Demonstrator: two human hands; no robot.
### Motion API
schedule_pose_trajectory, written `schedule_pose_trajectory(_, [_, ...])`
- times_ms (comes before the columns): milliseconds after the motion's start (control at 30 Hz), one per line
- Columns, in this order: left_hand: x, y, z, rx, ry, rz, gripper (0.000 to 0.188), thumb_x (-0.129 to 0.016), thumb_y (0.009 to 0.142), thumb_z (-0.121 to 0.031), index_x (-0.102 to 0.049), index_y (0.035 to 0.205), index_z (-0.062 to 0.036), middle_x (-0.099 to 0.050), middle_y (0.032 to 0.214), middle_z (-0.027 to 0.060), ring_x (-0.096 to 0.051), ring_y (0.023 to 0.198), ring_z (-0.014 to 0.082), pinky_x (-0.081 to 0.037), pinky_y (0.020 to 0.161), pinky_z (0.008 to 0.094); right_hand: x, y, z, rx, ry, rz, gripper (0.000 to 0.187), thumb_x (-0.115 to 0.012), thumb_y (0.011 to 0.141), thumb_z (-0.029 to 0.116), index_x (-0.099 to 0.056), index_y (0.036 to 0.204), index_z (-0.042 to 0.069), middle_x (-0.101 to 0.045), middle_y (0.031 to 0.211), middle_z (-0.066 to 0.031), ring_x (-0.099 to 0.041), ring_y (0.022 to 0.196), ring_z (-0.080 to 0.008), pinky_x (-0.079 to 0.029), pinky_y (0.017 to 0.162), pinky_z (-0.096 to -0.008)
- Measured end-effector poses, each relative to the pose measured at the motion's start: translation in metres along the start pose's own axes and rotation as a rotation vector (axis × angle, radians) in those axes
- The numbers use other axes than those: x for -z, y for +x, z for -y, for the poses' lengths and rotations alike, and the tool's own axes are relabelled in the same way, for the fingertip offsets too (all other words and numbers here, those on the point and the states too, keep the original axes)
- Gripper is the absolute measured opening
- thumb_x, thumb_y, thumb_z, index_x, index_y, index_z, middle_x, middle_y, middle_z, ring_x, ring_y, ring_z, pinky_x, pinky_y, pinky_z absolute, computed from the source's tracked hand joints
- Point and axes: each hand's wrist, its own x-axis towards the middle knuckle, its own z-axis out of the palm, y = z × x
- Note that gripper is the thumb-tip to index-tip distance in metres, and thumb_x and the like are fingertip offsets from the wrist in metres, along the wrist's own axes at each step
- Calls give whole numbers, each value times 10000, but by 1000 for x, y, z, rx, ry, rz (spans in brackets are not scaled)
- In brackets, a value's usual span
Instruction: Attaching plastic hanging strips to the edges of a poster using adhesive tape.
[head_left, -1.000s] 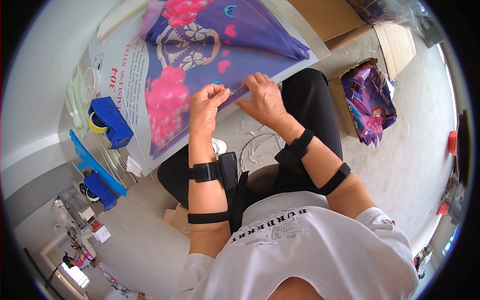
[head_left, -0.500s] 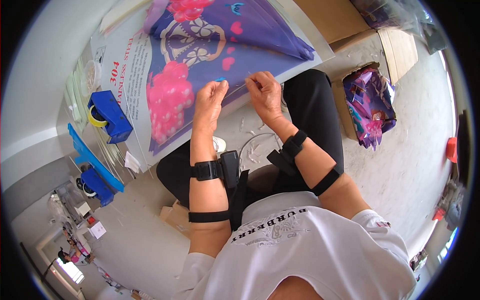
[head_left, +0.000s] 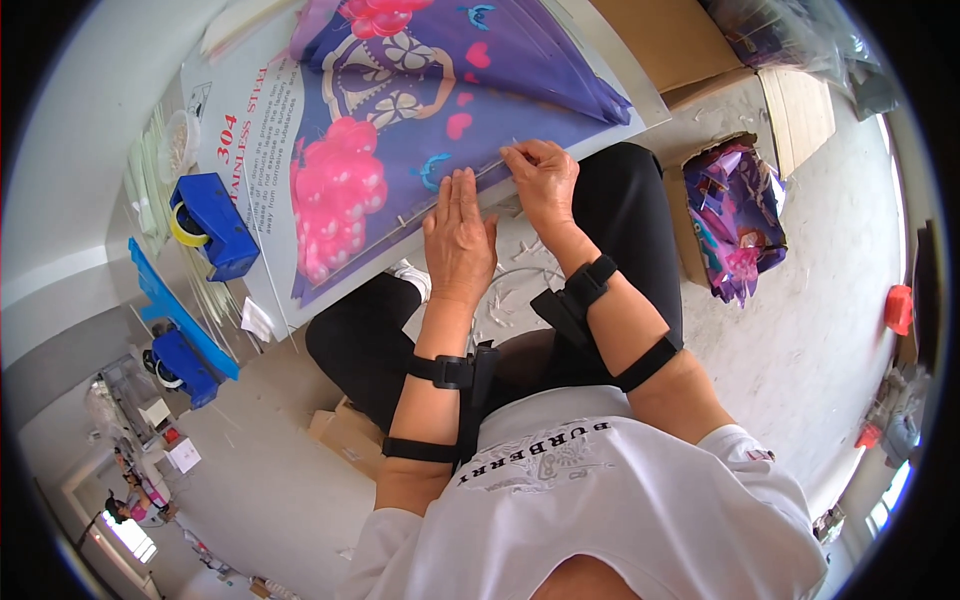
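A purple plastic sheet, printed with pink balloons, hearts and a cream crown shape, lies on the board in front of me. My left hand rests flat on its near edge, fingers stretched out side by side. To its right, my right hand is closed in a pinch at the same edge; what sits between thumb and fingertips is too small to make out. A thin pale strip runs along that edge, partly covered by my left fingers. The sheet's far right part is folded over itself.
Blue tape dispensers and a small round tub stand at the left, beside bundled pale sticks. A cardboard box of purple scraps is on the floor at right. Another open carton stands behind it. A person works far off at lower left.
My left hand has shifted right and flattened from a pinch onto the sheet's edge, uncovering a blue printed bird. My right hand has moved slightly right, still pinching.
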Motion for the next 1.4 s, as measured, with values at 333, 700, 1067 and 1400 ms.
schedule_pose_trajectory(333, [-16, -4, -14, 88, 85, -24, 681, -599, 837, -309, -309, 1361, 17, -346, 1396, 197, -299, 1309, 334, -271, 984, 444, 3, -1, 0, 93, -128, -9, 138, -680, 696, 157, -674, 729, 24, -577, 702, -147, -573, 645, -294, -457, 620, -374])
schedule_pose_trajectory(700, [-20, -1, -17, 112, 133, -23, 712, -620, 816, -359, -310, 1387, -68, -338, 1373, 215, -301, 1278, 348, -276, 947, 464, 13, 12, 6, -71, -154, 18, 123, -668, 693, 127, -637, 730, 14, -616, 671, -124, -602, 649, -283, -479, 626, -373])
schedule_pose_trajectory(1067, [-20, 7, -25, 92, 185, 10, 778, -689, 753, -364, -300, 1406, -199, -348, 1319, 301, -323, 1228, 420, -288, 868, 488, 17, 18, 6, -81, -256, 56, 146, -682, 704, 157, -638, 739, 22, -630, 667, -114, -618, 655, -281, -488, 629, -367])
schedule_pose_trajectory(1400, [-13, 24, -32, 78, 411, 88, 796, -714, 719, -354, -310, 1400, -280, -394, 1252, 308, -405, 1111, 424, -340, 803, 493, 19, 29, -2, 1, -289, 48, 222, -660, 715, 114, -569, 886, 5, -616, 738, -164, -615, 719, -334, -490, 674, -383])
